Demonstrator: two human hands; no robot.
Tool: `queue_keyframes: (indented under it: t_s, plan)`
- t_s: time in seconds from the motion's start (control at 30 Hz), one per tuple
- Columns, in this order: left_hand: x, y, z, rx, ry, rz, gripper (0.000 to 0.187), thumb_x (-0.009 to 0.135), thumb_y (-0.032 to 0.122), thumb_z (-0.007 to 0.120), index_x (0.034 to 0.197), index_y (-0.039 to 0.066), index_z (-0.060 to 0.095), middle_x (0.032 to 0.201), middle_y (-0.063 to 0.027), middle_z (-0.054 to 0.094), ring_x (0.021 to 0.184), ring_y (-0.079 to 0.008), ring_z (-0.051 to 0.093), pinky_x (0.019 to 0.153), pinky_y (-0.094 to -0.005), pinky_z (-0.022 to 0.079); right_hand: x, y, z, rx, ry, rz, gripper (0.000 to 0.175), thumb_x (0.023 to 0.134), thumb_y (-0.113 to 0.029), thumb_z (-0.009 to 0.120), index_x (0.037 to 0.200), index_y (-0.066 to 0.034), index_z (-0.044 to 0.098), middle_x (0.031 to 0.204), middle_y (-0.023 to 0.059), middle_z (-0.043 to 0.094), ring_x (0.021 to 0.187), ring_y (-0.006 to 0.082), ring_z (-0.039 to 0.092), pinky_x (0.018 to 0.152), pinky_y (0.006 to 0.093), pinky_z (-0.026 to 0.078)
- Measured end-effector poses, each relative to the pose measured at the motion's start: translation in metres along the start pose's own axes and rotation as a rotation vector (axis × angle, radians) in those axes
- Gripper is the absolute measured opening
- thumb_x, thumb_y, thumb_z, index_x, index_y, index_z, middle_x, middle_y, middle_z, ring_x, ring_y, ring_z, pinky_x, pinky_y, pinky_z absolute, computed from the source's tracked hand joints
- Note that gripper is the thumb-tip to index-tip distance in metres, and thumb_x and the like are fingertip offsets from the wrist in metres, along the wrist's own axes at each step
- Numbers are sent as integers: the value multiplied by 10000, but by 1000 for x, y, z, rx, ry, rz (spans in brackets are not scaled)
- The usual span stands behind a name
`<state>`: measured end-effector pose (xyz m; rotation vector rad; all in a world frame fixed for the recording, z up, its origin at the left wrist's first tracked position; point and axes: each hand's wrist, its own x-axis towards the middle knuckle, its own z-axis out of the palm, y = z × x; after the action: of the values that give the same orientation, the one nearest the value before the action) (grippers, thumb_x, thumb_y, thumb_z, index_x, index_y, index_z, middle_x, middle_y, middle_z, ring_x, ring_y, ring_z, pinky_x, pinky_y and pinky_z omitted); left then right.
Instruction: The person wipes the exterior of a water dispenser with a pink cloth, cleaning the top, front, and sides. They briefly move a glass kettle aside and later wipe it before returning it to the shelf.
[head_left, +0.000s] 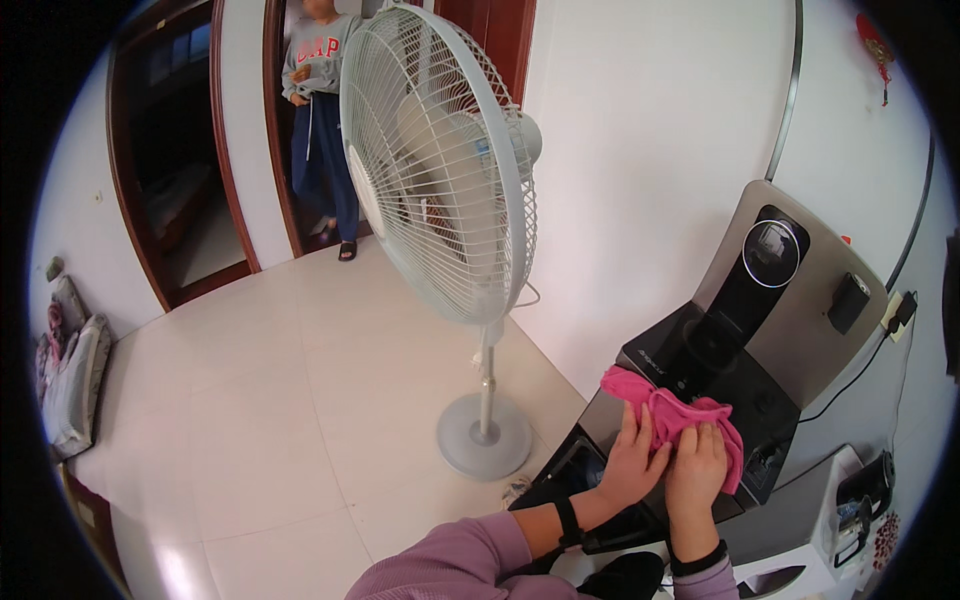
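Note:
A crumpled pink cloth (675, 412) lies over the front edge of the glossy black top (757, 367) of a water dispenser. The fingers of my left hand (636, 459) press into the cloth's near left part. Close beside it, my right hand (697, 465) grips the cloth's near right part, with fingers bent. Behind the cloth rises the dispenser's grey back panel (817, 322), which carries a black spout unit with a round, silver-rimmed display (770, 253). Below my left forearm, the dispenser's lower front compartment (574, 465) is partly visible.
A standing fan (442, 165) on a round base (484, 442) stands left of the dispenser. A person (322, 112) is in a doorway beyond it. A power cord (847, 390) runs to a wall socket. A white appliance (795, 532) and a black kettle (866, 487) are at right.

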<state>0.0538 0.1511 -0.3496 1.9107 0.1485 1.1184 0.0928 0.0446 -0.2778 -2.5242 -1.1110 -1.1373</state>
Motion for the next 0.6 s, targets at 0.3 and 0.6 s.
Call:
queue_keyframes:
  t_s: [0.3, 0.6]
  plan:
    - [-3, -17, 1, -84, -13, -246, 615, 1043, 281, 581, 1490, -104, 404, 1543, -486, 241, 1369, -597, 404, 1116, -496, 425, 15, -10, 17, 79, 4, -107, 409, 886, -138, 610, 1273, -15, 655, 1341, 225, 618, 1259, 436, 591, 1070, 505, 479]
    - [-34, 7, 15, -10, -95, -93, 541, 986, 259, 671, 1388, -65, 509, 1472, -466, 358, 1239, -596, 493, 1045, -533, 463, -19, 25, -19, 103, 7, -48, 416, 866, -120, 595, 1266, -50, 684, 1317, 193, 643, 1243, 410, 610, 1066, 499, 478]
